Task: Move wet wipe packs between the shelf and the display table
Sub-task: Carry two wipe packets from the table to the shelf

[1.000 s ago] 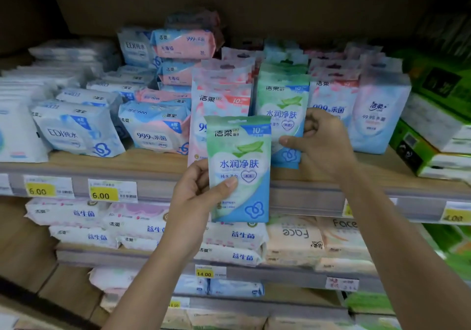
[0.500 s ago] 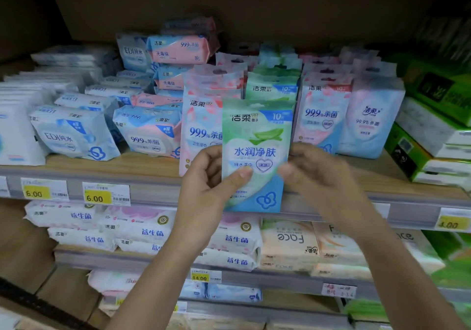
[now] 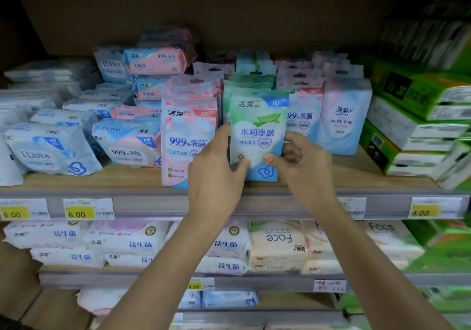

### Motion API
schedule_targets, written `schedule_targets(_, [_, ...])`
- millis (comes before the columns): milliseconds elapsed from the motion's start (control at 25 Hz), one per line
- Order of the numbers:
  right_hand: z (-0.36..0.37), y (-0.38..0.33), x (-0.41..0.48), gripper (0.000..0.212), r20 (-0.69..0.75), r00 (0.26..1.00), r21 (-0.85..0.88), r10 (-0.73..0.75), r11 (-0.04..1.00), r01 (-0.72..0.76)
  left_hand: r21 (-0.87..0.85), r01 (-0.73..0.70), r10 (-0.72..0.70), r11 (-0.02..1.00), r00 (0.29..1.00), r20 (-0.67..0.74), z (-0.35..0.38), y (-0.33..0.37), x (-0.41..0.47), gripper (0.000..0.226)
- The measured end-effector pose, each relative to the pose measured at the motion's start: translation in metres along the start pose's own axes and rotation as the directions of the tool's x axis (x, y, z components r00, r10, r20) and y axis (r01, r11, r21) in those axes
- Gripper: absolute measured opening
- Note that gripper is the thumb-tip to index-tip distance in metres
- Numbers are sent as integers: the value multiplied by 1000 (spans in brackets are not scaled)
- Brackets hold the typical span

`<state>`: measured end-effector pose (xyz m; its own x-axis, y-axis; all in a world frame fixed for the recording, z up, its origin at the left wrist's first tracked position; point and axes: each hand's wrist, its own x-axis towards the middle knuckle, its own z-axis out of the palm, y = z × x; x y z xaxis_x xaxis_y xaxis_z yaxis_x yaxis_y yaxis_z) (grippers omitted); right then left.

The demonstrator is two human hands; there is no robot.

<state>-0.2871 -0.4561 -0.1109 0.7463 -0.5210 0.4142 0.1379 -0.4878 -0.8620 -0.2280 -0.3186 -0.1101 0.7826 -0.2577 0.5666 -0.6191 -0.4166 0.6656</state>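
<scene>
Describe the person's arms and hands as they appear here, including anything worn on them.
The left hand and right hand are bare, with no gloves or rings. The left forearm and right forearm are uncovered down to the bottom edge of the picture, with no sleeve, watch or bracelet in view. No tattoos or other markings show.

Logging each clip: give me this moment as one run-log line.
object: green wet wipe pack upright at shelf front | left hand: grips left edge | right hand: grips right edge
</scene>
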Motion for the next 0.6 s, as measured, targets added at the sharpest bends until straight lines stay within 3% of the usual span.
schedule_targets(160, [6,8,3,34,-31,999,-201,-35,979,28,125,-49,53,991,998,-35,16,-3,-10,65])
schedule_targets(360, [18,6,20,38,-76,995,-287,-61,957,37,244,-45,48,969,999,-8,24,-1,-3,58])
schedule_targets(520, [25,4,22,43,-79,996,-310,-41,951,15,567,-78,87,820,996,11,23,12,-5,57])
schedule_targets(600, [19,5,17,49,-106,993,-336,-46,942,7,593,-104,99,798,994,40,17,20,-5,40])
